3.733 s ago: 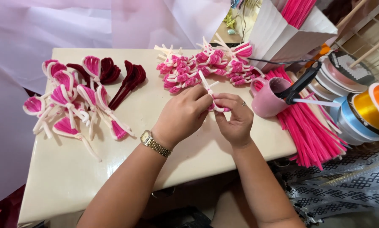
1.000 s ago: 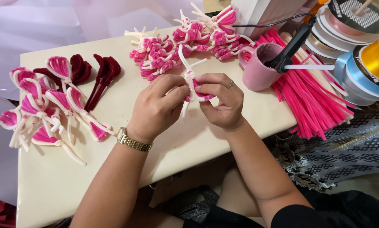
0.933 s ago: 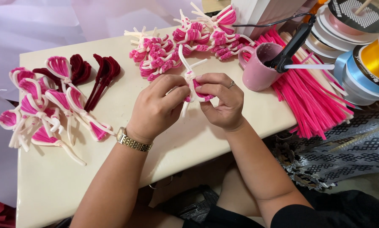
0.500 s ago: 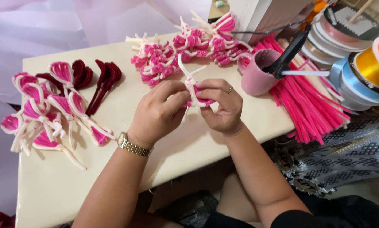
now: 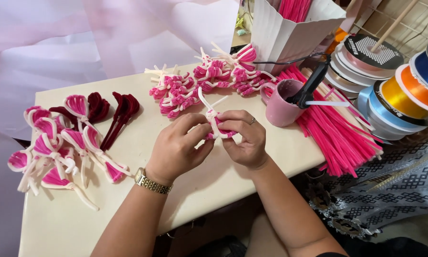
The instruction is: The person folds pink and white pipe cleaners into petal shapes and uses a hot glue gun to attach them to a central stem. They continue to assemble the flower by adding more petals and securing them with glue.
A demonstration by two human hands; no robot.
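Two bare hands meet over the middle of a cream table (image 5: 252,190), both working on one small pink and white pipe-cleaner piece (image 5: 215,124). The left hand (image 5: 176,150), with a gold watch (image 5: 152,181) on its wrist, pinches the piece from the left, thumb and forefinger pressed onto it. The right hand (image 5: 242,138) (a ring shows on one finger) grips it from the right, fingers curled and closed around its pink part. White stem ends stick up from the piece above the fingers. The piece is held just above the table, near its centre.

Behind the hands lies a heap of finished pink and white pieces (image 5: 199,81). At the left of the table lies a group of larger pink petal shapes with white stems (image 5: 56,147), with dark red ones (image 5: 114,109) just beside them. A pink mug (image 5: 280,104) stands to the right of the hands, holding a black glue gun (image 5: 311,85). Beside the mug is a thick bundle of bright pink pipe cleaners (image 5: 337,138). Spools of ribbon (image 5: 399,90) in blue, yellow and orange stand at the far right.
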